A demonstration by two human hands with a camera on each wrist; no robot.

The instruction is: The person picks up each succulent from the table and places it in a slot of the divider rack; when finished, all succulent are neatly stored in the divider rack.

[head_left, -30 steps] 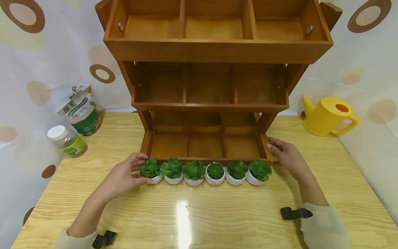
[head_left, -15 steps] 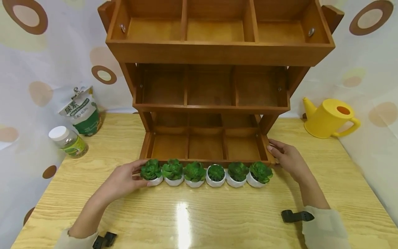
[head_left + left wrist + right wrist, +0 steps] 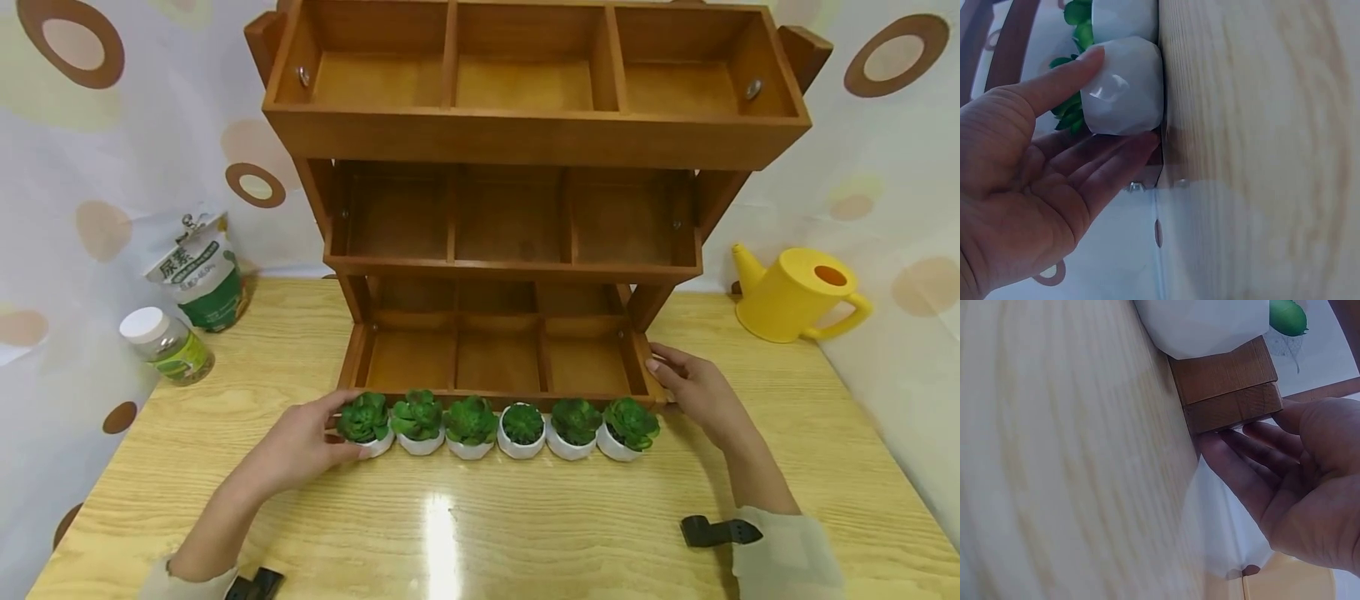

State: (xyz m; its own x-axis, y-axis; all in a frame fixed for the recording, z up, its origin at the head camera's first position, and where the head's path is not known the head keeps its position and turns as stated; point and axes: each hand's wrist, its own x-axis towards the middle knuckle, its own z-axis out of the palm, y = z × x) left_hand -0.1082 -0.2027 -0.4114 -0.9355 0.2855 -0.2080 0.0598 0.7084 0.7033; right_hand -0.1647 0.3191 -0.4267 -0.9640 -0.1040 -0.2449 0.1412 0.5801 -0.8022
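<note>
Several small succulents in white faceted pots stand in a row along the front of a brown wooden three-tier shelf. My left hand holds the leftmost potted succulent: in the left wrist view the thumb lies on the front of its pot and the fingers reach along its side, close to the tabletop. At the other end, my right hand touches the right side of the shelf's bottom tier. The right wrist view has its fingertips against the wooden end piece, thumb at the upper edge.
A yellow watering can stands at the back right of the wood-grain table. To the left are a clear jar with a white lid and a clipped green-and-white bag. A patterned cloth hangs behind.
The head view has tilted slightly, so the whole scene sits a little lower. Both hands keep their places at the two ends of the row, the left thumb staying on the pot.
</note>
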